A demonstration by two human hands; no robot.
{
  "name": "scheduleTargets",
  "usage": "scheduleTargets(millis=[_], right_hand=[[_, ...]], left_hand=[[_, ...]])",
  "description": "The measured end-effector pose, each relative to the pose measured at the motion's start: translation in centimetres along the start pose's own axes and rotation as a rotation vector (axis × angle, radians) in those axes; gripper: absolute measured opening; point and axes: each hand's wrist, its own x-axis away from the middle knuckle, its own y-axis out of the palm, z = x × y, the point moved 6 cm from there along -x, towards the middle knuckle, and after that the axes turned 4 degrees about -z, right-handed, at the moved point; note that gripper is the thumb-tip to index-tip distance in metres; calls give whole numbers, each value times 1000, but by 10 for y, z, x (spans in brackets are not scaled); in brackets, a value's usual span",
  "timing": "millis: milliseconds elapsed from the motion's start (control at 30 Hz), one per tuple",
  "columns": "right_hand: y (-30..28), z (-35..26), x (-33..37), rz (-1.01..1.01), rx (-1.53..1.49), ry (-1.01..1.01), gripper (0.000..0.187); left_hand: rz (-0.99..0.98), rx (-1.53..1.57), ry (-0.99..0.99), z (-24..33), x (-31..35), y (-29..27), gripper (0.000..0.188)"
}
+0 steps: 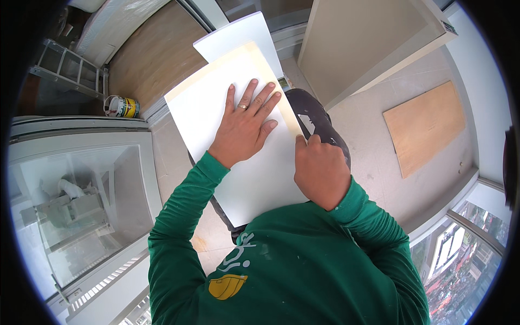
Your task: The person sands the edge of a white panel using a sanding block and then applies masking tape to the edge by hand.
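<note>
A white board [216, 116] lies across my lap, with a cream strip [214, 67] along its far and right edges. My left hand [241, 122] rests flat on it, fingers spread, a ring on one of them. My right hand [323, 168] is closed in a fist at the board's right edge, thumb and forefinger by the near end of the cream strip. What sits inside that fist is hidden. Beyond the board's far edge a second white board [244, 35] shows. My dark-clad knee [319, 111], marked with white spots, juts out at the right.
To the right stand a large beige panel [357, 49] and a flat brown sheet [428, 127] on the tiled floor. A paint bucket [122, 106] and a ladder [73, 67] are at the far left. A glazed door [92, 200] fills the left side; windows [460, 254] border the lower right.
</note>
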Motion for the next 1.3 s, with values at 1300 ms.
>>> scheduleTargets(millis=[1300], right_hand=[[-8,10,37,216,-229,118,41]], left_hand=[[97,142,61,52,27,16,55]])
